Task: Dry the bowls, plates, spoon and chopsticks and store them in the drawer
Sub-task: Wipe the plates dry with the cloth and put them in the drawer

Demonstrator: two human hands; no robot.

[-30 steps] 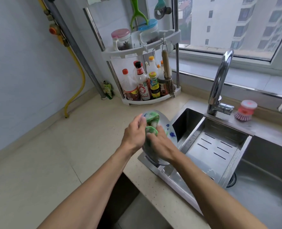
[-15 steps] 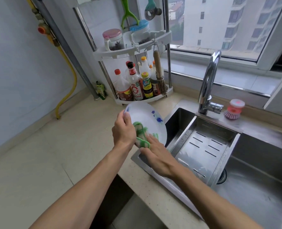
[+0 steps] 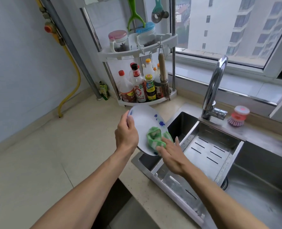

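Left hand (image 3: 126, 134) grips plate (image 3: 145, 123) rim over sink (image 3: 183, 119) corner; right hand (image 3: 173, 154), fingers flat, presses cloth (image 3: 155, 139); a hard wipe could slip the plate

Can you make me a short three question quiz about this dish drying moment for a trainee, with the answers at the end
1. True or false: the left hand grips the plate by its rim.
2. What does the right hand do with the green cloth?
A. presses it on the plate's face
B. wrings it over the sink
C. hangs it on the faucet
3. Fill in: the pink dish brush sits on the ledge just to the right of the ______.

Key
1. True; the plate is held tilted over the corner of the sink.
2. A
3. faucet
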